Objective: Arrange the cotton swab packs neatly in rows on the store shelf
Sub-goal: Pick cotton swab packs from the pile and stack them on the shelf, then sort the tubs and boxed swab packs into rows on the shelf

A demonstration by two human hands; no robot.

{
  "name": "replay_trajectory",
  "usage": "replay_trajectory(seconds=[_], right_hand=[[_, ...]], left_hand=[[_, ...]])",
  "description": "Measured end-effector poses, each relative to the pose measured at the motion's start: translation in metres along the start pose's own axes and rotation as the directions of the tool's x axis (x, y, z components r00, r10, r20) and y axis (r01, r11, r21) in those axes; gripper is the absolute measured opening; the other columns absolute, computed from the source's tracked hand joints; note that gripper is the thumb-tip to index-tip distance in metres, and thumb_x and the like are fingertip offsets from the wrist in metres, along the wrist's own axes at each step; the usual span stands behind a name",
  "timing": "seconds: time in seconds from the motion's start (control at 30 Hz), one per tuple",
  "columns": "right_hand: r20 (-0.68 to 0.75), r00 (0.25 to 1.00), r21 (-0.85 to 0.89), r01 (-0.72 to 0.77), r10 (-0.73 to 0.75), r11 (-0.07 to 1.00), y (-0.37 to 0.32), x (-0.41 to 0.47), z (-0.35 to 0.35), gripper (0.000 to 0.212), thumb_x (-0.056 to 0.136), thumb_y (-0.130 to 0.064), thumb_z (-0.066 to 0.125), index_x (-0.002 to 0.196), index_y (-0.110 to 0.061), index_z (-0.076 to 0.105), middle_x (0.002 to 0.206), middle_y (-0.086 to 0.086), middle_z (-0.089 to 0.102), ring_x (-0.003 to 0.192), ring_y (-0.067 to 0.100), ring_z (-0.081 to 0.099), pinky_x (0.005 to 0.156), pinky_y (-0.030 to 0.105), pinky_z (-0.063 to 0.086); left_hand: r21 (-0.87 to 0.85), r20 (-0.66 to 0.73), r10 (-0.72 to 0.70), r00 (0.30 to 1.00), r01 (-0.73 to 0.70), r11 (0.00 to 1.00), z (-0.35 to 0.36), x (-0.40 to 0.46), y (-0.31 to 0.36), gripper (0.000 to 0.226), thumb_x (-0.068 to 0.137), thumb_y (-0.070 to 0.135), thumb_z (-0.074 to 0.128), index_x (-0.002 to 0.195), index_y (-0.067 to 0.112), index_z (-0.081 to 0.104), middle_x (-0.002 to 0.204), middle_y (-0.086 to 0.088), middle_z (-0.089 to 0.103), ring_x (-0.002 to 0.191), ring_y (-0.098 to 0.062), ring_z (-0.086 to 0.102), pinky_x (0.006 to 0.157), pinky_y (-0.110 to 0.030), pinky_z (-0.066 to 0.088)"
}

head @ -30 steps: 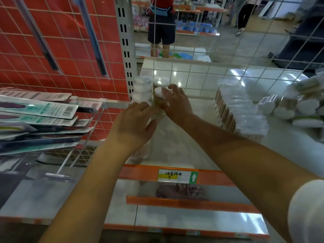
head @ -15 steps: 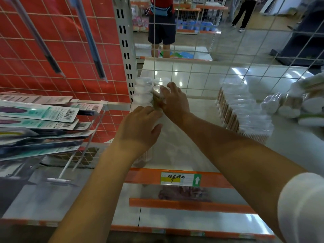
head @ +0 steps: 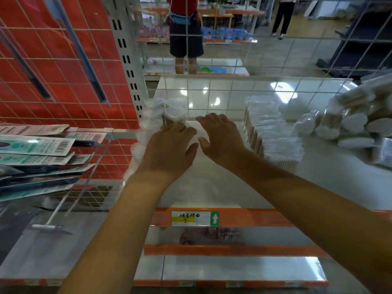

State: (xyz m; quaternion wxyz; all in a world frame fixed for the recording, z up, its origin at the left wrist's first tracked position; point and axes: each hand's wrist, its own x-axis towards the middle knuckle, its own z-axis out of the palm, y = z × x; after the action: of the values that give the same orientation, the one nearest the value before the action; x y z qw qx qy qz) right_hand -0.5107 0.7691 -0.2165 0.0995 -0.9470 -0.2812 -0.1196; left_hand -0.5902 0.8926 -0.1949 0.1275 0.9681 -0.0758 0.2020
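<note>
On the white shelf [head: 212, 187], at its left end, both hands lie palm down with fingers loosely spread. The left hand [head: 167, 150] rests against the near tubs of swabs; its fingers reach toward the lids, but whether they curl round any tub cannot be told. The right hand [head: 222, 139] is open, fingers straight, just beside the left hand and right of the tubs, holding nothing. The round clear tubs [head: 169, 112] stand upright with white lids in two short rows along the grey upright post [head: 127, 66]; thin sticks show through their walls. Farther right, well apart from the hands, flat clear packs [head: 273, 132] of wooden-stick swabs stand on edge in a tight row. Beyond them, at the right edge, a loose heap of bagged swabs [head: 347, 124] lies tilted. A price label [head: 195, 218] sits on the orange shelf edge.
</note>
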Motion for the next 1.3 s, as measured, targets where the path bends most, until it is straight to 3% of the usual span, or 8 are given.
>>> replay_trajectory(seconds=[0.17, 0.53, 0.9, 1.2, 1.23, 1.3], right_hand=[[0.022, 1.0, -0.002, -0.018, 0.018, 1.0, 0.036, -0.039, -0.029, 0.054, 0.092, -0.025, 0.048, 0.142, -0.017, 0.03, 0.142, 0.004, 0.039, 0.129, 0.023, 0.035, 0.104, 0.034, 0.029], [0.042, 0.994, -0.015, -0.102, 0.102, 0.995, 0.151, -0.111, -0.076, 0.053, 0.093, -0.027, 0.048, 0.142, -0.015, 0.032, 0.142, 0.004, 0.039, 0.131, 0.022, 0.035, 0.105, 0.033, 0.03], [0.14, 0.967, -0.023, -0.213, 0.214, 0.977, 0.262, -0.174, -0.094, 0.053, 0.096, -0.031, 0.041, 0.145, -0.021, 0.023, 0.148, -0.001, 0.028, 0.135, 0.02, 0.023, 0.107, 0.033, 0.023], [0.108, 0.949, -0.088, -0.287, 0.295, 0.954, 0.349, -0.23, -0.111, 0.051, 0.096, -0.03, 0.04, 0.143, -0.016, 0.029, 0.147, 0.004, 0.033, 0.135, 0.021, 0.028, 0.11, 0.034, 0.024], [0.101, 0.949, -0.095, -0.29, 0.299, 0.952, 0.358, -0.236, -0.113, 0.049, 0.095, -0.03, 0.043, 0.141, -0.015, 0.035, 0.144, 0.006, 0.038, 0.133, 0.022, 0.033, 0.11, 0.037, 0.026], [0.047, 0.952, -0.009, -0.303, 0.303, 0.953, 0.377, -0.248, -0.117, 0.04, 0.085, -0.024, 0.057, 0.122, -0.009, 0.058, 0.122, 0.013, 0.059, 0.114, 0.032, 0.053, 0.095, 0.047, 0.044]], left_hand=[[0.052, 0.066, 0.022, 0.998, -0.025, 0.998, 0.018, 0.018, 0.039, 0.034, 0.089, 0.023, 0.056, 0.118, 0.006, 0.059, 0.114, -0.014, 0.062, 0.104, -0.033, 0.057, 0.086, -0.043, 0.045], [0.035, 0.131, 0.087, 0.987, -0.093, 0.995, 0.055, 0.054, 0.17, 0.041, 0.094, 0.029, 0.047, 0.134, 0.017, 0.046, 0.133, -0.002, 0.051, 0.121, -0.021, 0.045, 0.096, -0.032, 0.037], [-0.018, 0.205, 0.152, 0.967, -0.151, 0.988, 0.112, 0.075, 0.275, 0.037, 0.093, 0.031, 0.047, 0.128, 0.018, 0.05, 0.121, 0.0, 0.055, 0.115, -0.02, 0.045, 0.09, -0.032, 0.037], [-0.062, 0.286, 0.252, 0.924, -0.244, 0.968, 0.162, 0.089, 0.363, 0.035, 0.095, 0.032, 0.043, 0.127, 0.02, 0.047, 0.128, 0.002, 0.049, 0.12, -0.018, 0.04, 0.093, -0.029, 0.034], [-0.064, 0.302, 0.273, 0.913, -0.266, 0.962, 0.167, 0.09, 0.373, 0.035, 0.095, 0.032, 0.042, 0.127, 0.02, 0.047, 0.128, 0.003, 0.049, 0.121, -0.017, 0.04, 0.093, -0.029, 0.033], [-0.082, 0.323, 0.317, 0.892, -0.307, 0.948, 0.174, 0.093, 0.393, 0.034, 0.095, 0.033, 0.042, 0.126, 0.02, 0.047, 0.128, 0.002, 0.049, 0.12, -0.018, 0.04, 0.093, -0.029, 0.033]])
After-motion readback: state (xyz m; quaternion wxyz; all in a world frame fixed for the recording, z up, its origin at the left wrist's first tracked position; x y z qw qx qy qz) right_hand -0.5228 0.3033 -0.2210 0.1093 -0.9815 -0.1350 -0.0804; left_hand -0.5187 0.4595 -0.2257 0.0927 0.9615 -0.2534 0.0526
